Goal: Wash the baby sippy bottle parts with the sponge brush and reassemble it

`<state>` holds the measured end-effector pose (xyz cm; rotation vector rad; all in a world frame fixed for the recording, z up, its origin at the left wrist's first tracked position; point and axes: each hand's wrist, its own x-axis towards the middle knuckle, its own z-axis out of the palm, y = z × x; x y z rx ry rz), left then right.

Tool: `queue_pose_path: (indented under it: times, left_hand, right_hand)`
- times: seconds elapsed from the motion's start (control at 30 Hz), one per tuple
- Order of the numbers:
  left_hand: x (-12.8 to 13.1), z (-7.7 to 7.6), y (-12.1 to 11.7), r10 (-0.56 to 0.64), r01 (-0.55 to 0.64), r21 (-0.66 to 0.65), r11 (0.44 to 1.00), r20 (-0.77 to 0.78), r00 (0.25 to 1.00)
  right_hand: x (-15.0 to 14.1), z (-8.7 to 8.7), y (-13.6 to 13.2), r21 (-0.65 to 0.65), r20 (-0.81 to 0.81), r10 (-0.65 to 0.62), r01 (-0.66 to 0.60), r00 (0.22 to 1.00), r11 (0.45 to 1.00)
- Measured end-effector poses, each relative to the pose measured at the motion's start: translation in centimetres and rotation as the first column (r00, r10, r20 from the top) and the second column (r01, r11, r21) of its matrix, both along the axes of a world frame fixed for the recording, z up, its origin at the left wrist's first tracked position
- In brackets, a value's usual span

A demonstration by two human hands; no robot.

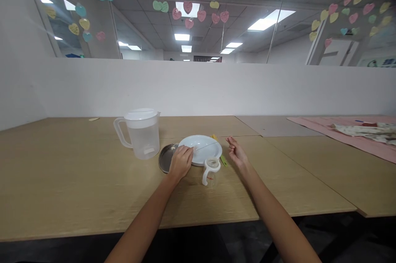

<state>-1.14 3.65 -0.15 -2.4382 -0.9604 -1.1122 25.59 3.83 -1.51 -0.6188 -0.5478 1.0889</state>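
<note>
Thin strand [208,145] is stretched across the white plate [201,141], slanting from 8 toward 2 o'clock. Its near end is pinched by the left hand [181,160], whose grip is closed on it at the plate's 9 o'clock side. At 3 o'clock, just off the rim, the fingertips of the right hand [236,152] are brought together; whether the strand is held there cannot be told. At 5 o'clock a clear cup [212,175] is set; at 4 o'clock a green handle [223,160] is seen. A metal dish [165,157], partly covered, and a lidded pitcher [145,135] are placed toward 9 and 10 o'clock on the table [102,193].
</note>
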Motion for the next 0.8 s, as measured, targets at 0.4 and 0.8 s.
queue_pose_path:
  times: [0.4,0.8]
  left_hand:
    - [-0.01,0.20,0.05,-0.030,0.033,-0.043,0.999,0.072,0.997]
    - [-0.03,0.13,0.55,0.012,0.042,-0.160,0.986,0.323,0.946]
  right_hand:
    - [-0.25,0.53,-0.22,-0.002,-0.038,-0.029,0.029,0.999,1.000]
    - [-0.94,0.54,-0.32,-0.025,0.012,-0.031,0.031,0.999,0.999]
